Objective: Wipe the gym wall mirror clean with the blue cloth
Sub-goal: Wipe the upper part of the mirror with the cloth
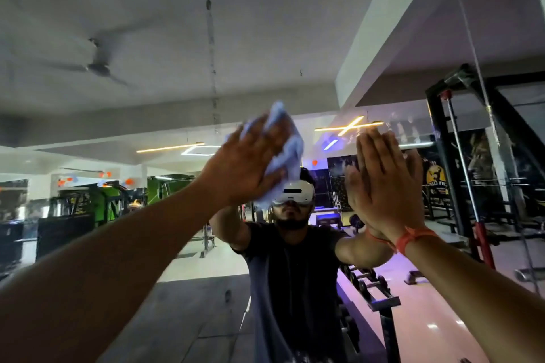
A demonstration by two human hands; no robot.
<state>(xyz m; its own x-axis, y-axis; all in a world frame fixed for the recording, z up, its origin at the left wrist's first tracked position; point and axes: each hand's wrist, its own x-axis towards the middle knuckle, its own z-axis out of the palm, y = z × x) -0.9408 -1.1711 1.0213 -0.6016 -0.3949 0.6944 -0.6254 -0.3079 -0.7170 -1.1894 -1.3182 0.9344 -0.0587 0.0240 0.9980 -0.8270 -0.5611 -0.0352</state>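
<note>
Overhead, the left hand (247,165) presses a crumpled pale blue cloth (283,150) against the mirror (177,38), its fingers spread and slightly curled over the bunched fabric. Soft folds of cloth spill out above the fingertips and to the right of the palm. Well to the right of that hand, the right hand (383,186) lies flat on the glass, fingers straight and together, holding nothing; a red thread band (413,239) circles its wrist.
</note>
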